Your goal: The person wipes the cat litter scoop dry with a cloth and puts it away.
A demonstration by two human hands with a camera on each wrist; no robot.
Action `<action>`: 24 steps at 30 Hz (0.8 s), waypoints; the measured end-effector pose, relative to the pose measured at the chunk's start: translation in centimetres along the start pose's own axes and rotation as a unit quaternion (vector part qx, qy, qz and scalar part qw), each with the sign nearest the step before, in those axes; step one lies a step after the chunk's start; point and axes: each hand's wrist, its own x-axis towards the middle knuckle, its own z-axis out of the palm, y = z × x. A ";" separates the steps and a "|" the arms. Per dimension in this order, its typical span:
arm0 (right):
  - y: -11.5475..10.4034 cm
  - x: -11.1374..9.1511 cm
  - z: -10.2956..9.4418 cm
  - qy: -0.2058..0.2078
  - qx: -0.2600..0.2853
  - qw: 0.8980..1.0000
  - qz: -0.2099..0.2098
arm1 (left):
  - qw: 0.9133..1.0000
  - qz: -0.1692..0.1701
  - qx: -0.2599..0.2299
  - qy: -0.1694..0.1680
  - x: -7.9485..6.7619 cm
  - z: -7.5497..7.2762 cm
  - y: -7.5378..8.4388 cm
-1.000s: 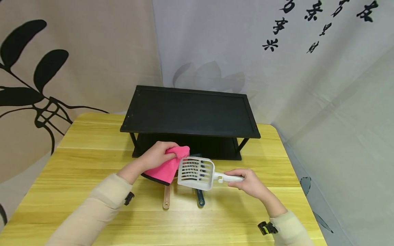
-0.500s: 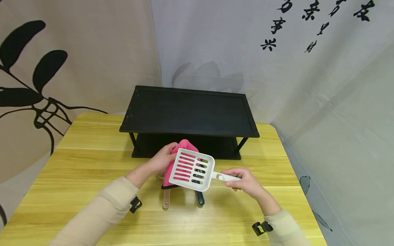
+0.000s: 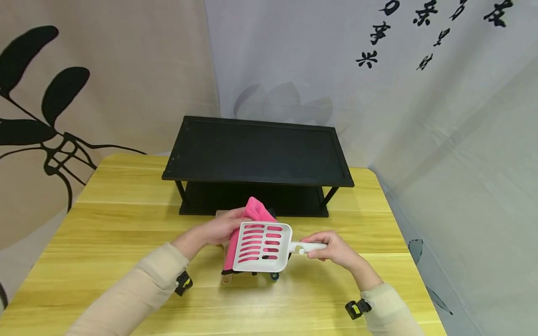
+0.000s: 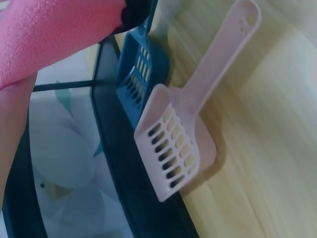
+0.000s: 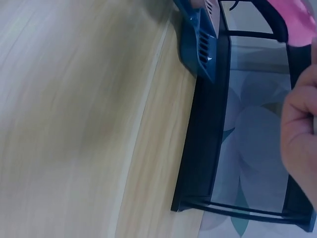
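My right hand (image 3: 329, 246) grips the handle of a white slotted litter scoop (image 3: 261, 268), its head turned left over the table. Behind the scoop, my left hand (image 3: 224, 225) pinches a pink cloth (image 3: 256, 210) with a dark edge; pink shows through the slots. Below these lie two more litter scoops, mostly covered in the head view. In the left wrist view, the pale pink scoop (image 4: 203, 89) and the dark blue scoop (image 4: 157, 62) lie side by side, heads toward the black rack. The right wrist view shows the blue scoop (image 5: 195, 44) and part of my right hand (image 5: 299, 114).
A two-tier black rack (image 3: 260, 151) stands at the back of the wooden table (image 3: 126, 224), just beyond the scoops. Printed cloth (image 3: 286, 56) hangs behind and to the right of the table.
The cloth has moved right and toward me, going behind the white scoop's head. My left hand has moved right with it. The white scoop has shifted slightly left and lower, still in my right hand.
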 end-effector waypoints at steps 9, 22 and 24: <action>1.1 -1.3 -1.3 0.026 -0.016 0.999 0.025 | 0.999 -0.042 0.019 0.007 -0.9 -0.7 0.1; 0.9 -2.8 -3.2 0.063 0.016 0.997 0.032 | 0.997 -0.002 0.031 0.070 -3.0 -3.6 1.1; 0.8 -3.0 -3.7 0.066 0.023 0.997 0.019 | 0.996 0.004 0.035 0.082 -3.5 -4.2 1.1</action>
